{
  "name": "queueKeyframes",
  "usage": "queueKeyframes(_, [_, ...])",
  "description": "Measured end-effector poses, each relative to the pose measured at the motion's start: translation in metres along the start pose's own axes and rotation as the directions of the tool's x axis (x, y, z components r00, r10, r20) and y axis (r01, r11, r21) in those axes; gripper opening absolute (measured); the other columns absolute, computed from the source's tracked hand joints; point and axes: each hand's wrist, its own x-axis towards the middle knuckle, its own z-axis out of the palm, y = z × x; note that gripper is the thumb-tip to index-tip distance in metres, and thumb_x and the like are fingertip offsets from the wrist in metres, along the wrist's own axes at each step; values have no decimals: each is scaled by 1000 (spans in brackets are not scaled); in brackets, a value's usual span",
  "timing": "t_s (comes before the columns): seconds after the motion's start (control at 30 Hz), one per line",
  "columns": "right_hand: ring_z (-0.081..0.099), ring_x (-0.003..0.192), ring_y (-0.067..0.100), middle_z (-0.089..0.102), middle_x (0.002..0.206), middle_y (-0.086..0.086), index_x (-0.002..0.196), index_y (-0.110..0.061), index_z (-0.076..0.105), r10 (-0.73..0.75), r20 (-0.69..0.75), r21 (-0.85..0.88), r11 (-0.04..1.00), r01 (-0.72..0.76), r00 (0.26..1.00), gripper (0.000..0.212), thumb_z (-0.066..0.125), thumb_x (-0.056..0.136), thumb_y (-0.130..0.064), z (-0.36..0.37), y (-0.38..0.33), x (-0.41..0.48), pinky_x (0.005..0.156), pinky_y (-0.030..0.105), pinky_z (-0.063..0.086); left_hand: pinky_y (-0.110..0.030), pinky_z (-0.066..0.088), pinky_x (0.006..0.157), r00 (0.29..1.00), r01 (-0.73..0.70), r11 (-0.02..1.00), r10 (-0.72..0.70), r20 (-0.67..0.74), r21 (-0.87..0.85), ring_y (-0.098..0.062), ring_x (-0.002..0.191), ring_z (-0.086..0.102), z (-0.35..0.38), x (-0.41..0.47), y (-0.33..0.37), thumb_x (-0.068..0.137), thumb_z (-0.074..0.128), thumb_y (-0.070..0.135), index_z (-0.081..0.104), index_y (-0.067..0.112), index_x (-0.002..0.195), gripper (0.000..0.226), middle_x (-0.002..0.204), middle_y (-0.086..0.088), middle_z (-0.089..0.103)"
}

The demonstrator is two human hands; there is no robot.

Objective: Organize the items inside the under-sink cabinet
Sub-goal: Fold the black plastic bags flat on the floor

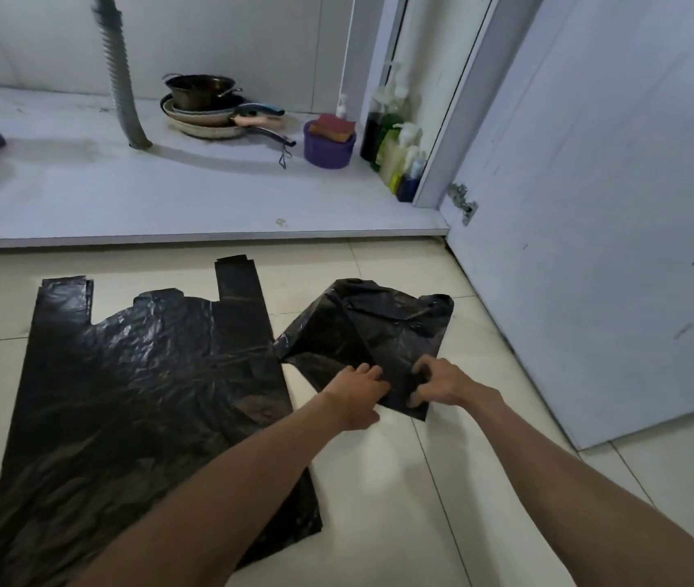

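Down on the tiled floor (400, 480) before the open cabinet (167, 197), I fold a black bag (370, 328). My left hand (355, 396) and right hand (442, 383) both pinch its near corner, fingers curled onto the plastic, while the rest of it spreads away from them toward the cabinet. Done well, I judge, this means pressing the air out and squaring the edges before each crease. A second bag (146, 396) lies flat just beside it.
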Motion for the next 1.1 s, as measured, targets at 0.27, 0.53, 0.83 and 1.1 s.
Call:
queueKeyframes(0.27, [41, 119, 25, 40, 128, 4, 131, -33, 44, -31, -13, -99, 995, 29, 999, 90, 85, 56, -59, 12, 11, -6, 101, 43, 43, -40, 31, 104, 991, 126, 987, -121, -54, 104, -26, 124, 39, 7, 27, 17, 90, 50, 18, 44, 13, 136, 47, 135, -6, 45])
queueKeyframes(0.53, [61, 100, 31, 66, 105, 3, 105, -31, 65, -148, -462, -44, 989, 144, 874, 18, 63, 87, -30, -15, -1, -9, 74, 33, 43, -40, 36, 97, 913, 238, 919, -322, -250, -315, -27, 112, 46, -64, 56, -1, 94, 42, 19, 47, 8, 117, 26, 119, -10, 52])
queueKeyframes(0.83, [60, 86, 24, 62, 76, -5, 79, -28, 64, -201, -588, 50, 958, 284, 784, 7, 67, 85, -27, -140, -67, -40, 83, 39, 47, -45, 41, 99, 885, 202, 879, -353, -305, -432, -27, 116, 50, -157, 47, -37, 73, 69, 35, 42, 21, 134, 68, 125, -5, 55])
queueKeyframes(1.1, [63, 90, 27, 67, 89, -2, 87, -24, 67, -342, -650, -74, 917, 392, 679, 12, 71, 84, -34, -198, -121, -66, 81, 41, 50, -38, 53, 83, 753, 154, 736, -520, -404, -660, -23, 90, 64, -218, 15, -58, 82, 70, 30, 69, 21, 101, 21, 94, -2, 70])
